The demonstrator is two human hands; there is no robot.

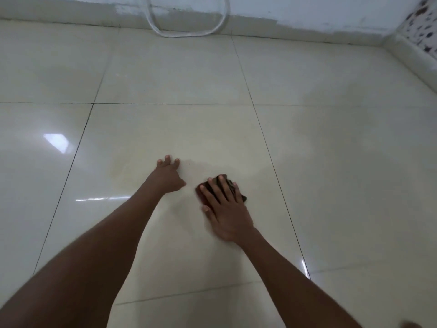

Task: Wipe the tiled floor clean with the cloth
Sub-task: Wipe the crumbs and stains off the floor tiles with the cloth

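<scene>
- Nearest the viewer: two bare forearms extend forward over the glossy cream tiled floor [165, 129], which is laid in large square tiles with thin dark grout lines.
- The right hand [227, 209] lies flat, fingers straight and spread, pressing down on the small dark brown crumpled cloth [214, 183]. The cloth rests on the central tile, mostly covered by the fingers, with its edges showing past the fingertips and to either side.
- The left hand [168, 175] is planted on the same tile just left of the cloth, apart from it, fingers splayed and fingertips touching the floor; it holds nothing.
- Around both hands the tile shows a faint damp patch, duller than the adjacent surface. Bright window reflections appear on the tiles to the left.
- Further out, a broad hazy band crosses the tiles to the right.
- Farthest: a scuffed white painted wall [307, 13] meets the floor; a looped clear plastic hose [189, 34] hangs against it, touching the floor. A speckled terrazzo ledge [421, 27] occupies the right corner.
</scene>
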